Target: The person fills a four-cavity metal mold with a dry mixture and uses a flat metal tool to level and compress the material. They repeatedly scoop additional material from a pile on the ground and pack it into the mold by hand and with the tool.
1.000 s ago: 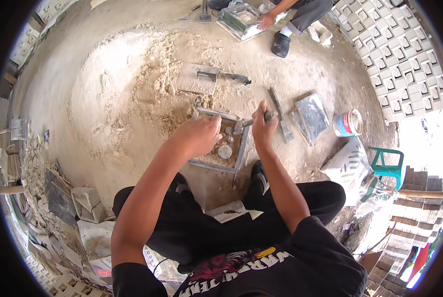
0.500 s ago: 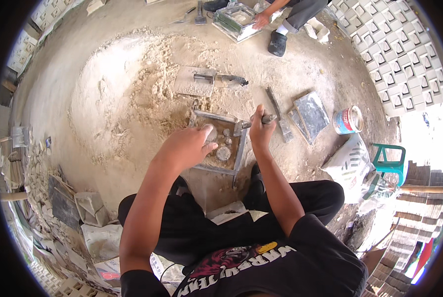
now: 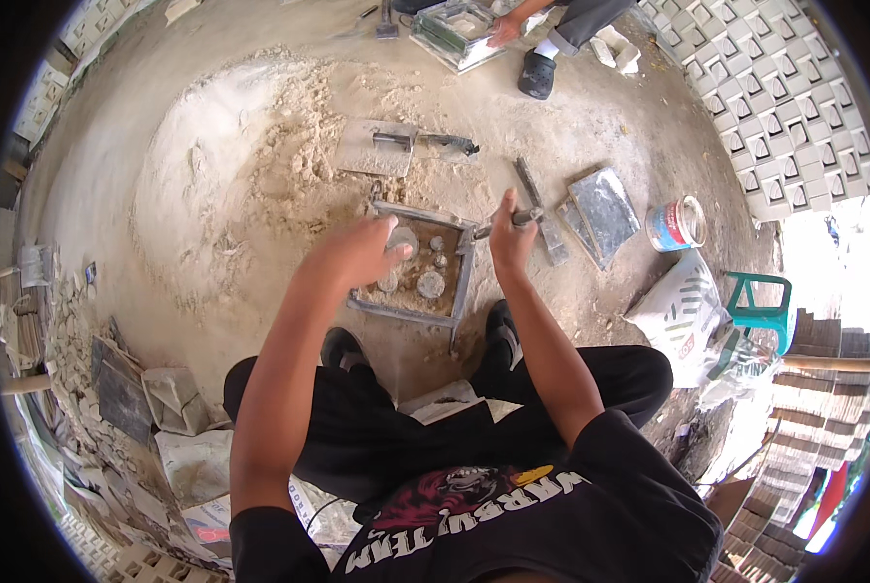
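Note:
My left hand is over the left side of a square, grey-edged mould frame. Its thumb and fingers curve around a pale grey rounded lump. Within the frame lies brown sandy material with several round pieces, the largest a pale disc. My right hand is closed around a tool's dark, rounded handle beside the frame's far right corner. A narrow part of the tool points left toward that corner; its working end is too unclear to name.
A float trowel rests on the sandy ground beyond the frame. To the right are a long bar, dark flat plates, a paint can, a sack and a green stool. Another person's hand touches a frame.
My left hand has moved slightly away and left with the lump, uncovering more of the round pieces. My right hand keeps its grip on the tool. The whole view has shifted a little.

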`<state>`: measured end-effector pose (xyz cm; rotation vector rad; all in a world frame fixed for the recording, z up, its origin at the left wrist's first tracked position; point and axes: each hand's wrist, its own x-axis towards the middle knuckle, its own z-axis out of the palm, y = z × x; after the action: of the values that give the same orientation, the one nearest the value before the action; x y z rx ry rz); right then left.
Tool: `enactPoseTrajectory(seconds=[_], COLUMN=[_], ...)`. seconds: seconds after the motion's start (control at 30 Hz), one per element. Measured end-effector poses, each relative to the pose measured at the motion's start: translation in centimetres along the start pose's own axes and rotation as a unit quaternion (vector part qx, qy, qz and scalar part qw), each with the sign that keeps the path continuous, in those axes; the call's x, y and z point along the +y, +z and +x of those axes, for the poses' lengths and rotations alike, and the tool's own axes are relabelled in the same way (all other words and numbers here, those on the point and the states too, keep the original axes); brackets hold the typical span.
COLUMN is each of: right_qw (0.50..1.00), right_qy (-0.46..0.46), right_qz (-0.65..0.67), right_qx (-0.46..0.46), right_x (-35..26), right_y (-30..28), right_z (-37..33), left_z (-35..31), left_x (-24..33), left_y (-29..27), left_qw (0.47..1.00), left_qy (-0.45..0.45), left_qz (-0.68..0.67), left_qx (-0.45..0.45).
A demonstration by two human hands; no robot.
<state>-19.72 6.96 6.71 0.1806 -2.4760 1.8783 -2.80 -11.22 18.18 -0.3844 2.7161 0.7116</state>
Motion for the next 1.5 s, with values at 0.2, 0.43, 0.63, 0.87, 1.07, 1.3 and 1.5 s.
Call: enactPoseTrajectory(seconds=[0.2,0.43,0.63,0.87,1.07,1.3,1.5], right_qw=[0.999,0.998,0.999,0.995,0.996,0.998,0.996], right_qy=[-0.044,-0.047,-0.037,-0.022,-0.036,-0.027,-0.051], right_qz=[-0.02,0.032,0.018,0.087,-0.022,-0.012,-0.042], right_qx=[0.001,-0.036,-0.031,-0.05,-0.08,-0.057,-0.065], right_x=[1.6,0.3,0.2,-2.3,0.4,0.8,1.3], right_y=[0.6,1.7,2.6,2.9,3.9,3.1,2.3], right_z=[0.7,1.2,0.5,-1.6,-0.1,0.5,1.2], left_z=[1.7,2.3,2.2,0.2,0.4,-0.2,-0.1], left_x=[-0.8,-0.4,0.4,0.3,0.1,1.2,0.0], left_y=[-0.3,-1.9,-1.9,-2.0,-1.8,-1.7,-0.9], left_qw=[1.0,0.999,1.0,0.999,0.999,0.998,0.999], left_qy=[0.001,0.001,0.006,0.0,-0.03,0.026,0.006], left_qz=[-0.01,-0.03,-0.028,-0.053,-0.011,-0.042,-0.029], left_qx=[-0.027,0.016,-0.012,0.004,-0.02,0.031,0.024])
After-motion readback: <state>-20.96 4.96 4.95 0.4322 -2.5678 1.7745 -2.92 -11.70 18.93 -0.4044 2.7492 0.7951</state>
